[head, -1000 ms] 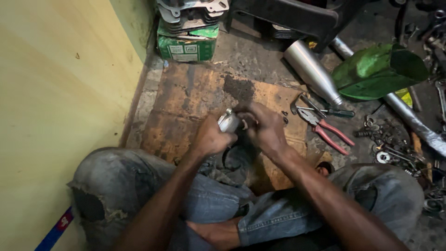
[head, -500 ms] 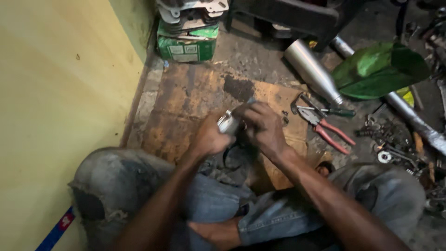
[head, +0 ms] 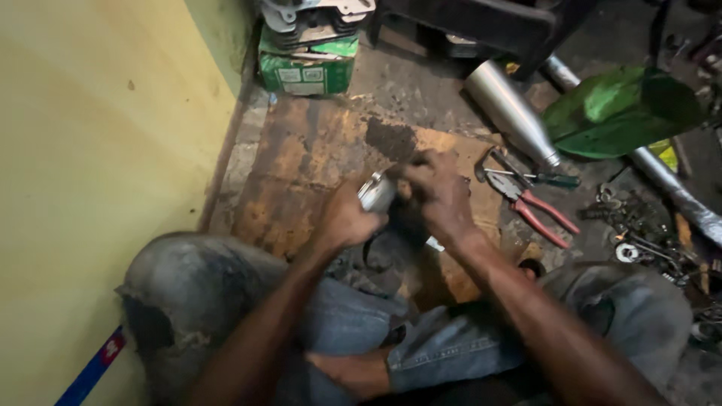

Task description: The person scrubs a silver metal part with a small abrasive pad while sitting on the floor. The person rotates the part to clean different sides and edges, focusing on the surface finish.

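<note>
I sit cross-legged on the floor in grey jeans. My left hand (head: 347,219) grips a small silver cylindrical metal part (head: 376,192) above a stained piece of cardboard (head: 301,173). My right hand (head: 436,192) closes over the same part from the right, its fingers pinched at the part's top edge. Whether the right fingers hold a small tool is hidden by the hand. A dark round object (head: 383,256) lies under my hands near my lap.
A yellow wall (head: 105,150) is close on the left. Red-handled pliers (head: 534,207) and a green-handled screwdriver (head: 541,179) lie right of the cardboard. A chrome exhaust pipe (head: 511,113), a green panel (head: 617,113), a green box (head: 307,64) and scattered metal parts (head: 647,233) surround me.
Both hands stay on the silver part. They have shifted slightly and the right fingers have moved over the part's top; the view has drifted a little.
</note>
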